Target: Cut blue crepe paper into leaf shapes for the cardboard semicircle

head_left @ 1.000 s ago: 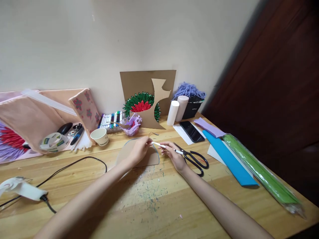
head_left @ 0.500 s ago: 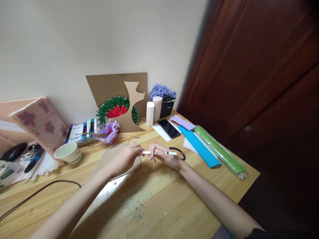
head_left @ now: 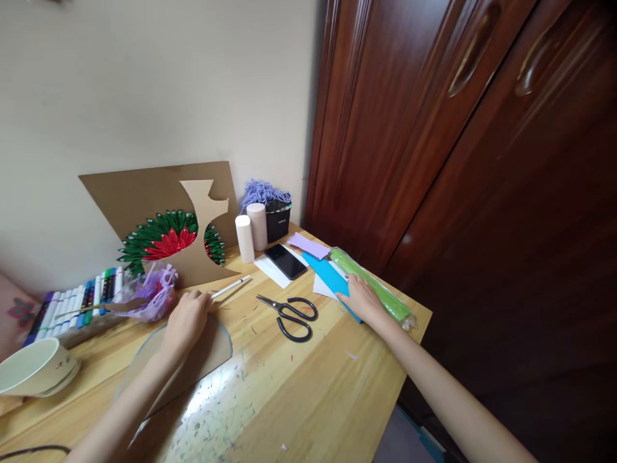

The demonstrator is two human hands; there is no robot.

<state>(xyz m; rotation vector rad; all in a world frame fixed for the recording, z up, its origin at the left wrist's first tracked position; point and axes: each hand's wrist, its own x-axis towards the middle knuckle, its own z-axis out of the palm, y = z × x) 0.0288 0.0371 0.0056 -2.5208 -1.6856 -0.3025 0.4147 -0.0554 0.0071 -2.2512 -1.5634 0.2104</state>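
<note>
My left hand (head_left: 187,318) rests on a rounded cardboard piece (head_left: 212,350) on the wooden table, and its closed fingers pinch the end of a white pen (head_left: 231,287) that points away to the right. My right hand (head_left: 360,299) lies flat with fingers spread on the blue paper sheet (head_left: 328,276), touching the green paper roll in plastic (head_left: 371,286). Black scissors (head_left: 292,314) lie between my two hands.
A brown board with a green and red flower (head_left: 166,235) leans on the wall. Markers (head_left: 72,302), a purple scrap bowl (head_left: 152,296), a paper cup (head_left: 36,370), two white cylinders (head_left: 250,231), a phone (head_left: 286,260) and a dark wardrobe (head_left: 457,161) surround the table (head_left: 299,392).
The view has swung right. My right hand let go of the pen and moved right onto the blue paper. My left hand keeps the pen over the cardboard piece.
</note>
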